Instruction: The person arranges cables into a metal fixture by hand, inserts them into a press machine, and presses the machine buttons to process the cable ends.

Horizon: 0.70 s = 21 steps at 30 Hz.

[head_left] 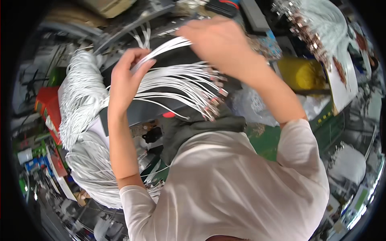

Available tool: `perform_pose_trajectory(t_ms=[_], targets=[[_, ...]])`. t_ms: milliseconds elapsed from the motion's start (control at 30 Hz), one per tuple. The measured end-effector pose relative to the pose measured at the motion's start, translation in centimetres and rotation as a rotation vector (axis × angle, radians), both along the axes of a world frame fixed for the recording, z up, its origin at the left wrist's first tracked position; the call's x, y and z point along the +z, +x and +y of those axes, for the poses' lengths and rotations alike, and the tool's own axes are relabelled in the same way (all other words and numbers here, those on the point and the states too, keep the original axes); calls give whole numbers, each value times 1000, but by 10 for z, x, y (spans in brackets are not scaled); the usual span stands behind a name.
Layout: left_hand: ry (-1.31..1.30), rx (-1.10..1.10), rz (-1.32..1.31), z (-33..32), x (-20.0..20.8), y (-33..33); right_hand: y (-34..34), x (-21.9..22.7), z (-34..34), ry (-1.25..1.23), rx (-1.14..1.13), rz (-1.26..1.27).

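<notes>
A small bunch of white cables (167,46) stretches between my two hands above the dark work surface. My left hand (125,80) pinches it between thumb and fingers at its left part. Around the bunch's right end my right hand (220,43) is closed, slightly blurred, its fingers hiding the cable tips. Below lies a wider fan of white cables (173,83), spreading to the right, with small pinkish and copper-coloured ends (213,106). One cable from this fan curves apart toward the near side. A few loose white cable ends (144,38) stick up beyond my left hand.
Thick hanks of white cable (82,86) hang at the left, with another coil (94,170) lower down. A red bin (48,105) stands beyond them. To the right are a yellow container (301,74), a clear plastic bag (257,102) and a heap of cables with metal ends (321,26).
</notes>
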State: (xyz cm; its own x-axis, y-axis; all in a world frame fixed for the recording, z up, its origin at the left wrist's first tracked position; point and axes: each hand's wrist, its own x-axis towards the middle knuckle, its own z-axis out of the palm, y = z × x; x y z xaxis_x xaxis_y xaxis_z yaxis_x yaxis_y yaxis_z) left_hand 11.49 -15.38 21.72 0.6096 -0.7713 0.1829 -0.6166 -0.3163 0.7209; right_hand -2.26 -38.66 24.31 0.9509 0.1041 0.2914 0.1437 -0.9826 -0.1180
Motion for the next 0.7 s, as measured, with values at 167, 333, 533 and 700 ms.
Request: perform_pose_trajectory(t_ms=[167,333,533,700], targets=[[169,10,-48,53,-37,30,23,-61,4,-19,-14,38],[25,250,-36,47,-31,37,38,-94,6,424,41,-77],[147,98,-170,15,-34,16,33,-70,14,64,-78,17],[189,75,71,0,3,3,30,-54,-7,30,-79,-64]])
